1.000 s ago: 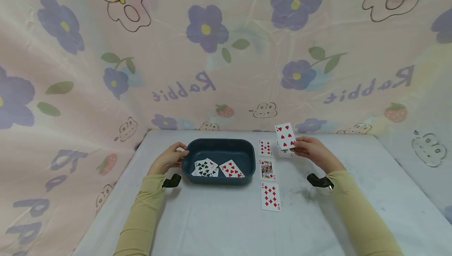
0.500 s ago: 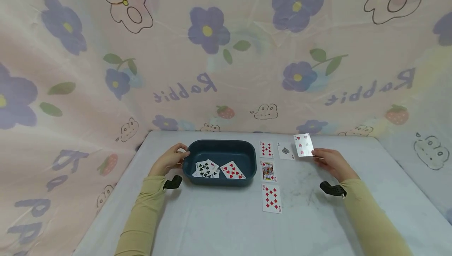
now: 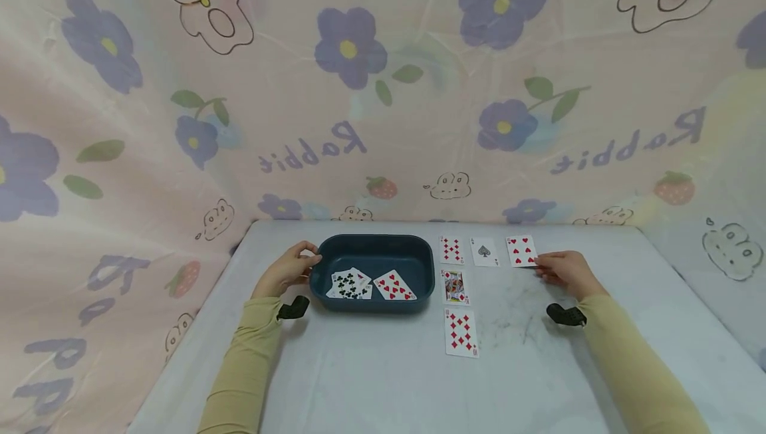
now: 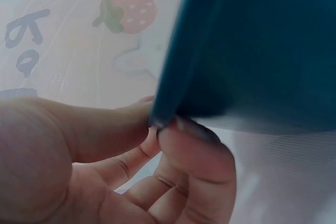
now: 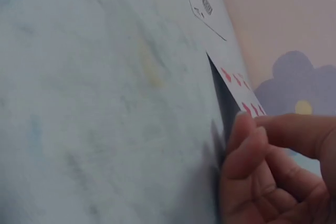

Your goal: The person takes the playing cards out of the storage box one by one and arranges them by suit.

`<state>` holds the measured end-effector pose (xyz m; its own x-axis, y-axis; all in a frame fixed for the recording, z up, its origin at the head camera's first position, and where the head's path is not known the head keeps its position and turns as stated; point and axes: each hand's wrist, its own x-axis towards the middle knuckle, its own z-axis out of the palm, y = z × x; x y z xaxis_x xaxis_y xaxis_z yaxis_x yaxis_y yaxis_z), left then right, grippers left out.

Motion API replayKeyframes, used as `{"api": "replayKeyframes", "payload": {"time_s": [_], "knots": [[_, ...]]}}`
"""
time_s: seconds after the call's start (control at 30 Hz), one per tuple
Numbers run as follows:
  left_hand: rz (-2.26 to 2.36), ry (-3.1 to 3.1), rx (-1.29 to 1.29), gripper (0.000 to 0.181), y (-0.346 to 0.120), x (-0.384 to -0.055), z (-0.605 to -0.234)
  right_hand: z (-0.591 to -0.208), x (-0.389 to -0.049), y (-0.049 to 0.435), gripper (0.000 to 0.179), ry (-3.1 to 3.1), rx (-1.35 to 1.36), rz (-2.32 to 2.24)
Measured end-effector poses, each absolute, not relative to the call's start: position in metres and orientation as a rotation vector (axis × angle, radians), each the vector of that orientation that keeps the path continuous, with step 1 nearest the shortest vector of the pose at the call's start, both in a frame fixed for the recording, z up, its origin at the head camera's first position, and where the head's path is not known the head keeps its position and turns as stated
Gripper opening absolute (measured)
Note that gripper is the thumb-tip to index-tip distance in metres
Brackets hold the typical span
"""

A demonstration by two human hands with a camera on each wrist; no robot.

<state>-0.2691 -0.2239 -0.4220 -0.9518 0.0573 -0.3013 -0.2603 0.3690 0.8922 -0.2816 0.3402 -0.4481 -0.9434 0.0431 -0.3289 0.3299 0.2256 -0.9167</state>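
Between right thumb and fingers, my right hand (image 3: 568, 272) pinches the lower right corner of a playing card, the six of hearts (image 3: 522, 250). In the right wrist view the near edge of this card (image 5: 239, 85) is tilted up, with a dark shadow below it. The ace of spades (image 3: 485, 252) lies face up just to its left. My left hand (image 3: 286, 272) grips the left rim of a dark blue rectangular basin (image 3: 374, 306). The left wrist view shows thumb and index finger pinching the rim of that basin (image 4: 176, 61).
Inside the basin lie several overlapping club cards (image 3: 348, 285) and a heart card (image 3: 393, 286). Right of it a column runs toward the front: a diamond card (image 3: 451, 250), the king of diamonds (image 3: 455, 288) and another diamond card (image 3: 461, 333). A patterned curtain (image 3: 407, 108) stands behind the white table (image 3: 383, 374).
My right hand has carried the six of hearts right and down, from over the ace of spades to beside it, uncovering the ace. My left hand stays on the basin rim.
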Motion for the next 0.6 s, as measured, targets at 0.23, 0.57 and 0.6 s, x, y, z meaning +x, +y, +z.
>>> {"api": "replayKeyframes", "payload": {"time_s": [0.23, 0.57, 0.6], "knots": [[1.613, 2.345, -0.171, 0.022, -0.2258, -0.2689, -0.4258, -0.4485, -0.2826, 0.3410, 0.044, 2.338, 0.386, -1.657], [1.638, 2.332, -0.158, 0.022, -0.2254, -0.2692, -0.4233, -0.4480, -0.2894, 0.3408, 0.041, 2.385, 0.386, -1.606], [1.638, 2.331, -0.166, 0.021, -0.2253, -0.2694, -0.4231, -0.4483, -0.2904, 0.3406, 0.040, 2.390, 0.389, -1.589]]}}
